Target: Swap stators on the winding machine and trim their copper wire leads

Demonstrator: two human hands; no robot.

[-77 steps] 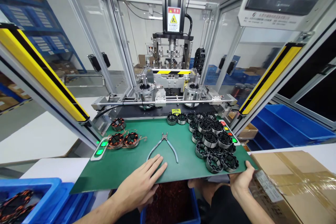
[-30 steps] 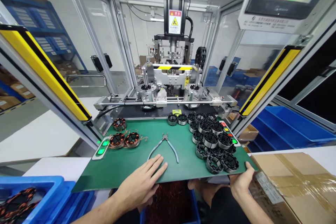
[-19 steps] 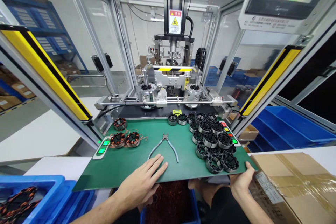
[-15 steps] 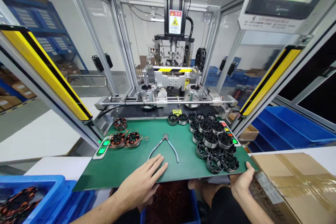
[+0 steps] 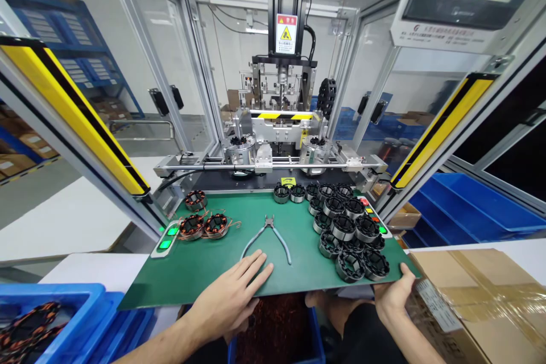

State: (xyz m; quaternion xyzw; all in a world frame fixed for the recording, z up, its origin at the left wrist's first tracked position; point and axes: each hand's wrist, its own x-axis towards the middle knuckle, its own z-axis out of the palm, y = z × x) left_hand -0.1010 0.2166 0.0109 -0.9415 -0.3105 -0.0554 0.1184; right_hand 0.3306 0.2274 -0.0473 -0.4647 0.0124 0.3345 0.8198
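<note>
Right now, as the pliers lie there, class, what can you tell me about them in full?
The pliers have a small, dark grey, metal-looking head and two slim, pale blue handles. They lie flat on the green work surface, handles spread in a V, head pointing away from the person. The left hand lies at the lower end of the left handle; whether it touches is unclear. How far the jaws part is too small to tell.

Blue-handled pliers (image 5: 268, 223) lie on the green tabletop (image 5: 170, 278), handles splayed, head pointing away.

A machine (image 5: 273, 132) (with warning label (image 5: 286, 34)) marks a factory.
</note>
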